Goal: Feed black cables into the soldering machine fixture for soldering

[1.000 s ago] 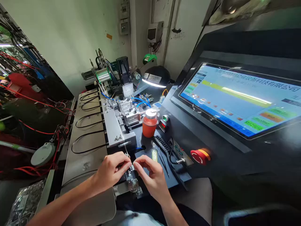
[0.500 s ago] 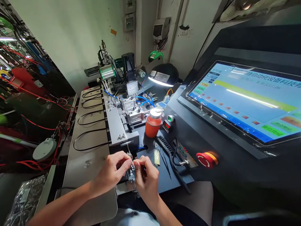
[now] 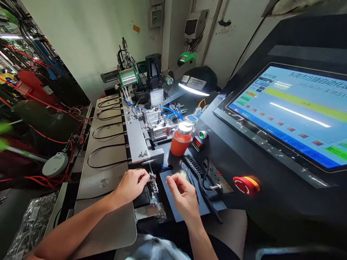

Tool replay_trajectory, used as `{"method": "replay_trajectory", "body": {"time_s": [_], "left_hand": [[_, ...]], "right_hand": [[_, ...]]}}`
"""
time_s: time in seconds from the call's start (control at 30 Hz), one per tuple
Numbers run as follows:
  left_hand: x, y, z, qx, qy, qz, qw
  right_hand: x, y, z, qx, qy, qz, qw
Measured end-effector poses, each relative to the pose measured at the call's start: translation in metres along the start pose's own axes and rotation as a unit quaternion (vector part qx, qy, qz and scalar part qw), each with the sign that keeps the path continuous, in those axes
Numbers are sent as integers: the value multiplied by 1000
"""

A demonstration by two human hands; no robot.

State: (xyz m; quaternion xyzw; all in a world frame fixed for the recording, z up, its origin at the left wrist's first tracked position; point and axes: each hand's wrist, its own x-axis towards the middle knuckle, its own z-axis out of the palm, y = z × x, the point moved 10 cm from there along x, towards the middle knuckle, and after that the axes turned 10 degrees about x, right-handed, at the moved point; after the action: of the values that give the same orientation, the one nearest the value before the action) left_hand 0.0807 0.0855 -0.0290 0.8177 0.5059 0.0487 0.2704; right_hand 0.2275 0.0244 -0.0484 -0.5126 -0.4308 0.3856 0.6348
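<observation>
Bright metal at the near edge of the counter [image 3: 166, 157]: a small jointed fixture [image 3: 154, 186], set lengthwise between the person's two hands and nearer the left one. Left hand [image 3: 132, 183] palm down, thumb and forefinger drawn together against the fixture's far end; from where I stand, cannot tell whether they pinch a part or only press on it. Right hand [image 3: 185, 193] apart from the fixture, raised over the blue-grey plate [image 3: 171, 206] at the near side, fingers curled in and thumb near the forefinger; anything small between the tips is hidden.

Beyond the right hand, partly covered by it, a small clear packet [image 3: 183, 174]. Just beside that, a black slotted strip [image 3: 193, 164] slanting towards the near edge. Orange jar [image 3: 180, 143] with a silver lid upright farther back, close to the metal cylinders [image 3: 159, 130] and their blue tubes. Lit lamp [image 3: 200, 81] over the far part.

Along the left edge, a pale metal panel [image 3: 114, 175] bearing looped black cables [image 3: 93, 166]; spool of silver wire [image 3: 128, 77] near the far end. To the right, a sloping console with a lit screen [image 3: 300, 112] and, below it, a red knob [image 3: 245, 185].
</observation>
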Motion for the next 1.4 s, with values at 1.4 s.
{"method": "replay_trajectory", "body": {"time_s": [1.4], "left_hand": [[-32, 42, -10, 309, 200, 222, 903]], "right_hand": [[15, 29, 51, -5, -93, -56, 994]]}}
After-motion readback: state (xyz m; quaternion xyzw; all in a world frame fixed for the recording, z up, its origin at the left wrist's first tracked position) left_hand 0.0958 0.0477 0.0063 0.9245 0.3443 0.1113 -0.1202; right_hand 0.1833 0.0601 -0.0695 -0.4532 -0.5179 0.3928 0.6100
